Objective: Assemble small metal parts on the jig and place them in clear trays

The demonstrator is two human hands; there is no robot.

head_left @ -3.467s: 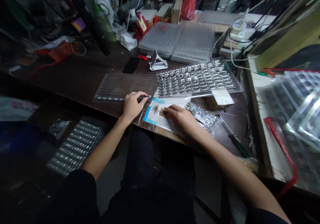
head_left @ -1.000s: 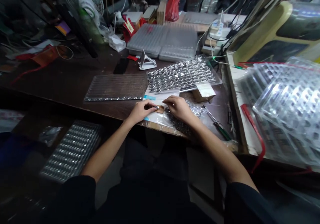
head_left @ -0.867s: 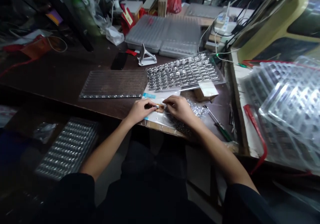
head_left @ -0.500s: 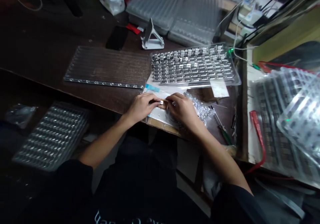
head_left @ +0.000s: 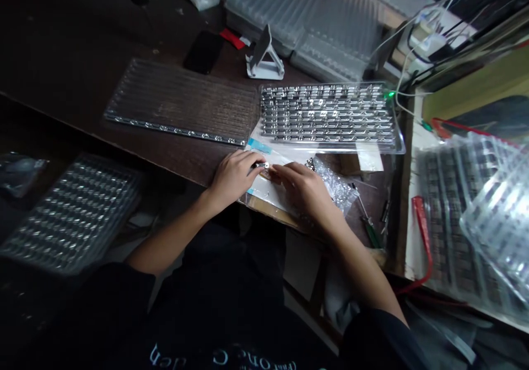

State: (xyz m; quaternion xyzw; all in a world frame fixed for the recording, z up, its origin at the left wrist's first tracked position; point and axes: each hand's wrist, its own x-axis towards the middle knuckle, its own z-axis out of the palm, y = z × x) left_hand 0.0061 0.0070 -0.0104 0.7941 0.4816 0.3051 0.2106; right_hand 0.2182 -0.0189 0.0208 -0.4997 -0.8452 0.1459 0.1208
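My left hand point(head_left: 235, 176) is closed in a pinch on a small shiny metal part point(head_left: 263, 165), too small to name more exactly. Close beside it, my right hand point(head_left: 305, 187) has its fingers drawn together at the part's right end; whatever they hold is hidden. Both hands are over a white sheet point(head_left: 264, 189) with blue patches at the table's front edge. Behind them lies a clear ribbed tray point(head_left: 326, 147) filled with rows of similar metal parts. To its left, another ribbed tray point(head_left: 185, 100) carries parts only along its front row.
A bubble-wrap bag point(head_left: 336, 185) and a green-handled screwdriver point(head_left: 372, 232) lie right of my hands. A phone stand point(head_left: 266, 64), a dark phone point(head_left: 203, 52) and stacked clear trays point(head_left: 264, 6) are farther back. More filled trays stand low left point(head_left: 74, 210) and at right point(head_left: 446, 210).
The view has shifted slightly. My right fingers have moved up over the end of the metal part, which my left hand still pinches.
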